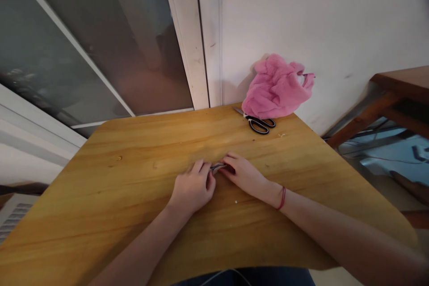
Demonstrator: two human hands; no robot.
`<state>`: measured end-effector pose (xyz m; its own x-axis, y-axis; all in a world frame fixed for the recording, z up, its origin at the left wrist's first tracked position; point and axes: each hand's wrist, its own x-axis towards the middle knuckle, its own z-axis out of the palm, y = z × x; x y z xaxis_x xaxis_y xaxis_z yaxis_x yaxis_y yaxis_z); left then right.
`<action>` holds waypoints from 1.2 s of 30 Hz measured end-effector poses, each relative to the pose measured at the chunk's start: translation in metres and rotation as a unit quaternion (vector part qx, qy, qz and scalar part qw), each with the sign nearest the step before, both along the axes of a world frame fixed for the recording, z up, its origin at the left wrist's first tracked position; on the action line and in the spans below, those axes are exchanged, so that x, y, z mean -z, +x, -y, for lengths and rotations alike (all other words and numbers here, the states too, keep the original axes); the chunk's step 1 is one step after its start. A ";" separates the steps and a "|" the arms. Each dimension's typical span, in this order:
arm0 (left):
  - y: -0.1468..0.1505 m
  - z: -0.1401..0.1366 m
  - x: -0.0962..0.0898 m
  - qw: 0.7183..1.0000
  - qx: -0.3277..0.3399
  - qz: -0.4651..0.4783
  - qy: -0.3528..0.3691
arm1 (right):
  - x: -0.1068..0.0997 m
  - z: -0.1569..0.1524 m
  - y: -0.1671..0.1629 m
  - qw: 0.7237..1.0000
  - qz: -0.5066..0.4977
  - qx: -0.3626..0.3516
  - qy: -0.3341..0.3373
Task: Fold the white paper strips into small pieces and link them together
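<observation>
A small, thin, silvery-grey strip-like thing is between my two hands, low over the wooden table. My left hand is closed around its left end, fingers curled and thumb bent in. From the other side, my right hand pinches the right end between thumb and fingers. The fingers cover both ends, so its exact kind cannot be made out. A red cord bracelet circles my right wrist. Just below the hands lies a tiny white bit.
Black-handled scissors lie at the table's back right, blades partly under a bunched pink plush cloth against the white wall. A glass door stands behind the table. To the right is a wooden stand. Small crumbs dot the tabletop.
</observation>
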<state>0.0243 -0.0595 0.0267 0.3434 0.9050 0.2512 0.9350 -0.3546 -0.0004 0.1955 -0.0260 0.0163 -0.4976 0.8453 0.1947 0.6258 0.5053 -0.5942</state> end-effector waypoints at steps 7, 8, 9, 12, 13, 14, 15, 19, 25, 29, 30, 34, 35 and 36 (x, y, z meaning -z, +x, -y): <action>-0.002 -0.003 0.003 0.998 -0.042 0.035 -0.032 | 0.000 0.000 0.001 0.999 -0.017 0.027 0.001; -0.003 -0.004 0.003 0.997 -0.041 0.054 -0.042 | 0.001 0.000 0.001 0.999 -0.018 0.033 0.001; -0.004 -0.005 0.003 0.995 -0.035 0.079 -0.052 | 0.001 0.000 0.001 0.999 -0.019 0.039 0.002; -0.009 -0.011 0.005 0.979 0.004 0.190 -0.073 | 0.003 -0.001 0.003 0.998 -0.025 0.055 0.006; -0.011 -0.013 0.006 0.970 0.017 0.232 -0.072 | 0.003 -0.001 0.003 0.998 -0.027 0.059 0.006; -0.012 -0.015 0.007 0.960 0.026 0.271 -0.069 | 0.003 -0.002 0.004 0.998 -0.027 0.061 0.006; -0.013 -0.017 0.008 0.949 0.028 0.306 -0.065 | 0.003 -0.002 0.004 0.998 -0.026 0.064 0.005; -0.012 -0.019 0.008 0.909 -0.001 0.409 -0.087 | 0.000 -0.001 0.004 0.998 -0.015 0.056 -0.002; -0.010 -0.019 0.007 0.907 -0.010 0.410 -0.102 | 0.000 -0.002 0.005 0.999 0.000 0.051 0.002; -0.009 -0.020 0.010 0.885 0.011 0.450 -0.121 | 0.001 -0.003 0.005 0.999 0.010 0.049 0.004; -0.008 -0.019 0.011 0.879 0.015 0.461 -0.124 | 0.002 -0.003 0.005 0.999 0.011 0.049 0.003; -0.006 -0.017 0.007 0.899 0.006 0.423 -0.111 | 0.001 -0.003 0.004 0.999 0.005 0.046 0.001; -0.006 -0.016 0.006 0.912 0.000 0.396 -0.107 | 0.001 -0.003 0.004 0.999 0.006 0.047 0.001; -0.007 -0.016 0.004 0.922 -0.004 0.371 -0.108 | 0.000 -0.003 0.004 0.999 0.009 0.049 0.000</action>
<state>0.0178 -0.0434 0.0223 0.1427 0.9630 0.2285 0.6524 -0.2652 0.7099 0.1997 -0.0235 0.0158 -0.4154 0.8902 0.1869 0.6825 0.4408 -0.5830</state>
